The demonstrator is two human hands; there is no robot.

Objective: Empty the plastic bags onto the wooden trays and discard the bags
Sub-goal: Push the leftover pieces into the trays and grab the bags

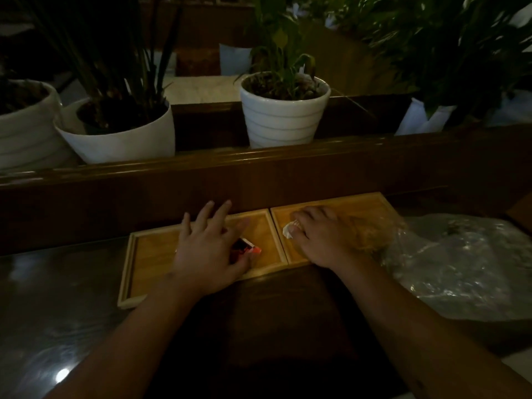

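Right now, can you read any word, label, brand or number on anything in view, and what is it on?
None can be read.
Red and white packet under the left hand, on the left wooden tray: print too blurred.
White scrap at the right hand: no text visible.
Plastic bag: no print visible.

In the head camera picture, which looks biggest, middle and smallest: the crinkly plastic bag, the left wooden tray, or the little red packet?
1. plastic bag, though it lies nearer the camera, which may inflate it.
2. left wooden tray, partly covered by the left hand.
3. red packet, clearly the smallest.
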